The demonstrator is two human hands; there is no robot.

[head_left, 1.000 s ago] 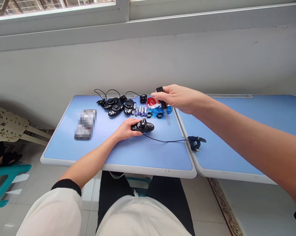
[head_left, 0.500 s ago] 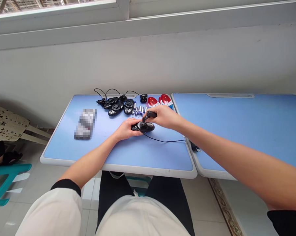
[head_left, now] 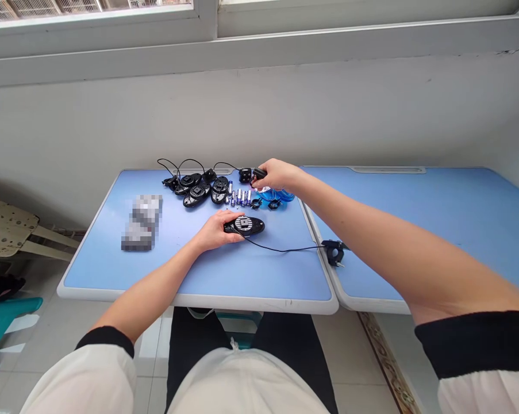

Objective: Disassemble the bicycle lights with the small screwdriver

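My left hand point(head_left: 220, 230) is closed round the left end of a black oval device point(head_left: 251, 225), whose slotted round underside faces up on the table. A thin cable runs from the device to a black ring clamp point(head_left: 334, 253) at the seam between the tables. Farther back, my right hand point(head_left: 279, 173) grips a small black-handled tool point(head_left: 260, 172); its tip is hard to make out. Just left of and below that hand lie several blue-and-silver batteries point(head_left: 241, 198). Clear blue parts point(head_left: 285, 195) lie under the right hand, with two black ring clamps point(head_left: 275, 204) in front.
Several similar black devices point(head_left: 198, 194) with cables sit at the back left, near a small black box point(head_left: 245, 175). A blurred packet point(head_left: 142, 223) lies on the left of the blue table point(head_left: 99, 264). A second blue table point(head_left: 414, 218) adjoins on the right.
My right hand has lifted the black tool off the device and moved it back towards the batteries. The red parts are now out of sight. My left hand still holds the device.
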